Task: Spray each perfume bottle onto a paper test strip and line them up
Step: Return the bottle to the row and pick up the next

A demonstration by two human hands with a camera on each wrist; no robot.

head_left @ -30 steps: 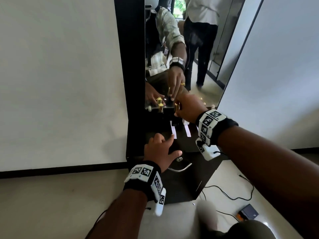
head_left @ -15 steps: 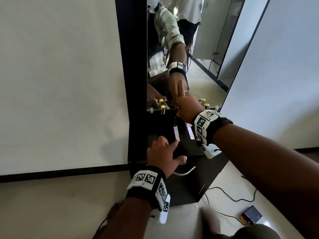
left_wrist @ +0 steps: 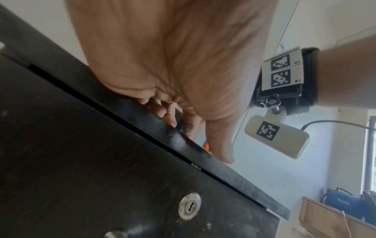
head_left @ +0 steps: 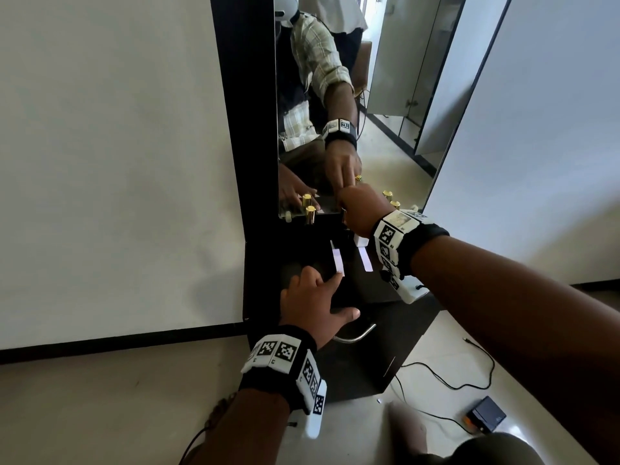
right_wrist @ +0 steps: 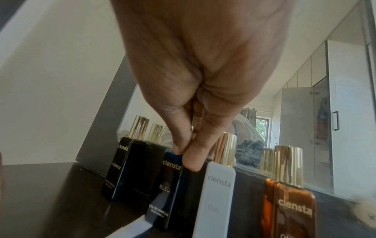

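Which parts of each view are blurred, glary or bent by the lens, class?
Head view: wide lens bows the mirror edges; shadowed black cabinet top hides detail. Left wrist view: near left hand soft, window glare at right. Right wrist view: right hand blurred, bottle labels fairly sharp, gold caps glinting.

Both arms were bare, each wrist wrapped in a black band with white tiles printed with black square codes. Off the right band hung a little white camera block on a black knob screw, its thin black cable trailing away behind the hand.
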